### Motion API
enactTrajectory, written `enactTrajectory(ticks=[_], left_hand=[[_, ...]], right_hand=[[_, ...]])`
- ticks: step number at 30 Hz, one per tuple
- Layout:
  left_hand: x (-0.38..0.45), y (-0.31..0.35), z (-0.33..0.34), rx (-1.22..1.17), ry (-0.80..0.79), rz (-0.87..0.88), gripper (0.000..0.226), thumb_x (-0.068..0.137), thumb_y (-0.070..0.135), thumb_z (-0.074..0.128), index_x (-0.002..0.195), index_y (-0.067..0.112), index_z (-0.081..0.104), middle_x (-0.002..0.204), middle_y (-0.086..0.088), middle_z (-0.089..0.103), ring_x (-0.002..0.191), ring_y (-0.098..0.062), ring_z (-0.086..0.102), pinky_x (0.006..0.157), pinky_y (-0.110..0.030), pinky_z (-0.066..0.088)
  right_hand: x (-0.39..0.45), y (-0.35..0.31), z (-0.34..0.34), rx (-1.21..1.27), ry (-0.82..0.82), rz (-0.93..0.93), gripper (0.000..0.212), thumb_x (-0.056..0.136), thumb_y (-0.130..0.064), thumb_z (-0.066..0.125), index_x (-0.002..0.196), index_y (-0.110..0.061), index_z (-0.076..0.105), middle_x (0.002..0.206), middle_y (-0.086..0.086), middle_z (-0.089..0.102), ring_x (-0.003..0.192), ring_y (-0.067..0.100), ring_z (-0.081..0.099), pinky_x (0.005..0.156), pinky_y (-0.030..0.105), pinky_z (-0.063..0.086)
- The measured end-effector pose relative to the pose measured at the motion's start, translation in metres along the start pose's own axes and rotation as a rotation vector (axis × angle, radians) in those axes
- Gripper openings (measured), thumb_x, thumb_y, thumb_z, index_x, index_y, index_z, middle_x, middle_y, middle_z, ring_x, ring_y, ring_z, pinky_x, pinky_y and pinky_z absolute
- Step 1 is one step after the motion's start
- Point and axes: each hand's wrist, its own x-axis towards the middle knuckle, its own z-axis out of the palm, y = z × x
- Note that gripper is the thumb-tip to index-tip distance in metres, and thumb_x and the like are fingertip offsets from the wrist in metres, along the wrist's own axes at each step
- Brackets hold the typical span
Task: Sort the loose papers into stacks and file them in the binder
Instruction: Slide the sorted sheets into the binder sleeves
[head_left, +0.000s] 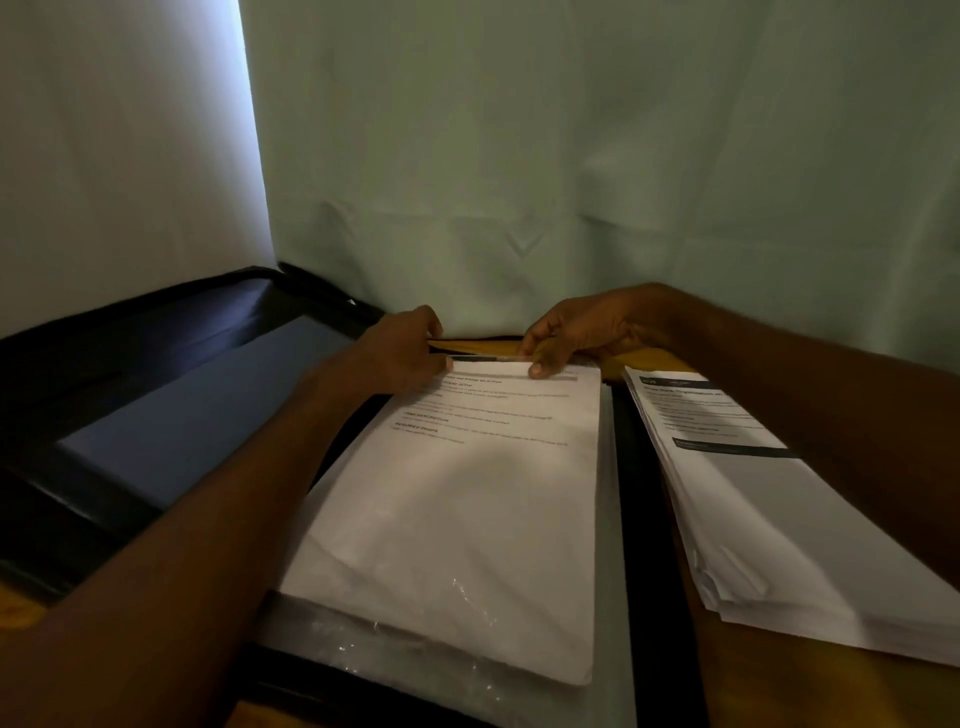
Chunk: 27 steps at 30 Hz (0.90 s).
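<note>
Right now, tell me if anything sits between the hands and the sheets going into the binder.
Nothing visible does. The left hand and right hand already grip the far edge of the paper stack lying in the open binder. The second paper pile lies apart, to the right.

We see a wooden table (779, 686), its yellow-brown top showing in strips at the far edge, at the lower left corner and under the right forearm. Directly on it lies an open black binder (156, 415), spread from the left side across the middle, its left half lined with a bluish panel. To the right of the binder, a stack of printed papers (769, 519) rests on the wood, slightly fanned at its near corner. A pale cloth (571, 156) hangs down behind the table's far edge.
</note>
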Motion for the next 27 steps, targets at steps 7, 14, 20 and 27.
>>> enactTrajectory(ticks=[7,14,20,27], left_hand=[[0.004,-0.019,-0.016,-0.044,-0.072,0.015,0.023,0.094,0.032,0.071,0.113,0.019,0.066,0.107,0.003,0.061,0.100,-0.015,0.059,0.082,-0.024,0.040],[0.002,-0.016,-0.018,-0.057,-0.088,0.002,0.027,0.098,0.028,0.066,0.122,0.015,0.066,0.109,0.003,0.059,0.100,-0.014,0.055,0.084,-0.023,0.040],[-0.001,-0.013,-0.016,-0.076,-0.081,0.014,0.030,0.097,0.029,0.067,0.123,0.014,0.065,0.111,0.002,0.060,0.101,-0.014,0.056,0.086,-0.024,0.043],[-0.004,-0.008,-0.013,-0.027,-0.082,0.090,0.032,0.097,0.027,0.067,0.124,0.011,0.064,0.112,-0.003,0.060,0.102,-0.019,0.059,0.084,-0.027,0.043]], right_hand=[[0.008,-0.009,0.003,-0.115,0.153,-0.036,0.032,0.087,-0.004,0.076,0.119,-0.007,0.073,0.117,0.014,0.074,0.103,0.025,0.071,0.099,0.036,0.056],[0.002,-0.012,0.002,-0.102,0.034,0.053,0.032,0.087,-0.012,0.075,0.117,-0.002,0.073,0.119,0.022,0.071,0.097,0.028,0.067,0.085,0.037,0.057],[-0.001,-0.009,0.008,-0.228,0.265,0.060,0.015,0.092,-0.009,0.070,0.105,-0.007,0.078,0.097,0.013,0.076,0.077,0.023,0.070,0.061,0.031,0.058],[-0.001,0.002,0.035,-0.731,0.737,-0.026,0.018,0.089,-0.018,0.065,0.104,-0.012,0.073,0.105,0.009,0.070,0.093,0.028,0.067,0.077,0.037,0.057]])
